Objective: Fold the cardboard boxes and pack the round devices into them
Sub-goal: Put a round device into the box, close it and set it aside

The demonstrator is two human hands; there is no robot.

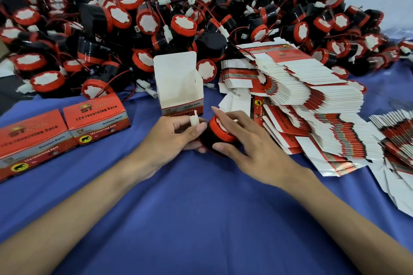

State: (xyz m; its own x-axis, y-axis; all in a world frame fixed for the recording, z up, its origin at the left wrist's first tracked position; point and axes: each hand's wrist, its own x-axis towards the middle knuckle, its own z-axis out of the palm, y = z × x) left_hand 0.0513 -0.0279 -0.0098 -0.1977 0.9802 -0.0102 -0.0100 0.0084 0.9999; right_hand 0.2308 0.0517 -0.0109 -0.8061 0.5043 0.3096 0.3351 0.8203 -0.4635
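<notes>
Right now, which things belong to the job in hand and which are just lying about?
In hand: round device, held by right hand; its white plug, pinched by left hand; open box.
Lying about: pile of devices, flat boxes, two closed boxes, blue cloth.

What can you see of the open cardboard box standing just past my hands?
The open box is thin cardboard, plain white inside, printed red and grey outside. It stands upright on the blue cloth with its top flap raised. Its visible inside holds nothing. The device pile lies right behind it.

left hand [172, 138]: pinches connector [193, 117] | right hand [245, 140]: apparently clasps round device [220, 133]
</notes>
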